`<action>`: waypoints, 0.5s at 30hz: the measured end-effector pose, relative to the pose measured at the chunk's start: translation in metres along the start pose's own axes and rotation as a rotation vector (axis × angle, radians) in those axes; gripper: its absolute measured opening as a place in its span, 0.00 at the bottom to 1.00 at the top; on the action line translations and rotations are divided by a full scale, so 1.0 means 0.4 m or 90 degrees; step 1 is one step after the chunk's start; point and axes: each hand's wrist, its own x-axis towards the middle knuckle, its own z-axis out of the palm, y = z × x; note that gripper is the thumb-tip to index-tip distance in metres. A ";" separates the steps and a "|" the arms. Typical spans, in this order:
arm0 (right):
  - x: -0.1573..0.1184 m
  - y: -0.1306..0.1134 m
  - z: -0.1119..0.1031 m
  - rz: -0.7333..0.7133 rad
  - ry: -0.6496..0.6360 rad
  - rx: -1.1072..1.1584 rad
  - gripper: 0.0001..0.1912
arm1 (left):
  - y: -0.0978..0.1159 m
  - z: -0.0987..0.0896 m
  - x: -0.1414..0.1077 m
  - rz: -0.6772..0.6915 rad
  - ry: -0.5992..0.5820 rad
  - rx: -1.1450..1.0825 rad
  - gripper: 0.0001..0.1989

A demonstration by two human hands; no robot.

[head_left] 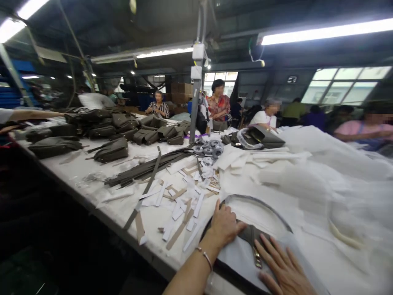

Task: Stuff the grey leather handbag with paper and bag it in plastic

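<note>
A dark handbag (248, 232) lies in front of me at the table's near edge, partly covered by a thin whitish sheet (241, 256). Its arched handle (273, 211) is wrapped in clear or greyish film. My left hand (224, 223), with a bangle on the wrist, curls its fingers over the upper left of the bag, the thumb stretched out to the right. Gold-coloured hardware (257, 257) shows on a dark tab between my hands. Spread-fingered, my right hand (285, 266) rests flat on the bag's right side. My left fingertips are partly hidden.
Paper and card strips (181, 209) litter the table left of the bag. Beyond lie dark straps (150, 166), film-wrapped rings (210, 148) and several dark bags (110, 150). White sheets (307, 176) pile up at right. A post (194, 110) rises mid-table; several people work around it.
</note>
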 end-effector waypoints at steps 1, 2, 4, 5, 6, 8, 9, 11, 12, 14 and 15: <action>-0.007 -0.024 -0.001 0.021 0.007 -0.002 0.35 | 0.002 -0.006 -0.001 0.006 -0.004 0.000 0.32; -0.010 -0.042 -0.005 0.035 0.009 0.001 0.35 | 0.003 -0.012 -0.002 0.012 -0.008 0.000 0.30; -0.007 -0.063 -0.020 0.047 -0.002 0.015 0.35 | 0.005 -0.027 -0.001 0.018 -0.008 0.002 0.27; -0.003 -0.066 -0.029 0.046 -0.007 0.017 0.36 | 0.007 -0.036 0.001 0.019 -0.003 0.005 0.25; 0.002 -0.065 -0.037 0.042 -0.005 0.012 0.36 | 0.010 -0.043 0.002 0.021 0.006 0.011 0.25; 0.012 -0.056 -0.044 0.021 0.023 -0.022 0.38 | 0.020 -0.050 -0.002 0.055 0.041 0.029 0.28; 0.016 -0.049 -0.042 0.002 0.048 -0.047 0.40 | 0.027 -0.047 -0.009 0.099 0.067 0.040 0.31; 0.021 -0.032 -0.023 -0.046 0.118 -0.101 0.41 | 0.042 -0.022 -0.035 0.241 0.140 0.057 0.32; 0.022 -0.024 -0.007 -0.070 0.158 -0.129 0.39 | 0.048 -0.003 -0.052 0.312 0.190 0.069 0.31; 0.018 -0.008 0.038 -0.106 0.218 -0.174 0.33 | 0.058 0.038 -0.091 0.422 0.303 0.090 0.18; 0.014 -0.002 0.063 -0.111 0.232 -0.183 0.30 | 0.062 0.055 -0.112 0.391 0.318 0.092 0.14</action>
